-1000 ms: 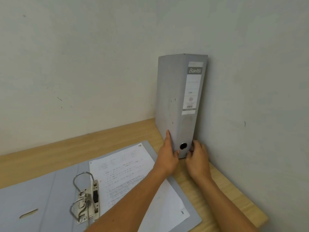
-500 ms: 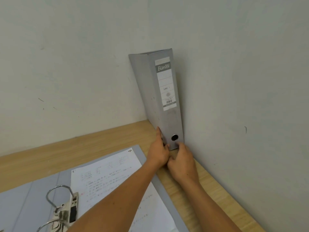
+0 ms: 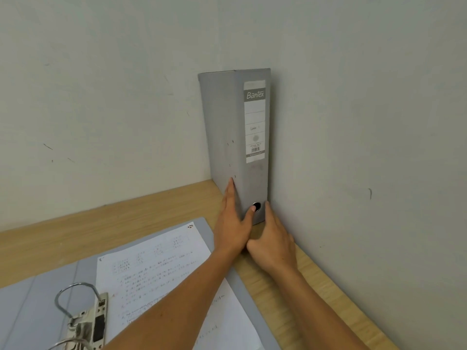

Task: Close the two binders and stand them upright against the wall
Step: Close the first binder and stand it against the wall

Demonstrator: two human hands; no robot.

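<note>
A closed grey binder [image 3: 227, 127] stands upright in the corner, its labelled spine facing me and its right side against the right wall. My left hand [image 3: 233, 223] lies flat on its left cover near the base, thumb on the spine by the finger hole. My right hand [image 3: 271, 238] presses the spine's lower right edge beside the wall. A second grey binder [image 3: 38, 306] lies open flat on the desk at lower left, with its metal ring mechanism [image 3: 80, 317] open and a printed sheet [image 3: 156, 271] on its right half.
The wooden desk [image 3: 126, 218] runs along the back wall and ends at the right wall [image 3: 366, 147]. A strip of bare desk shows between the open binder and the right wall, under my right forearm.
The standing binder has gone from leaning left at the top to upright against the right wall. My hands stay at its base, the left thumb now on the spine.
</note>
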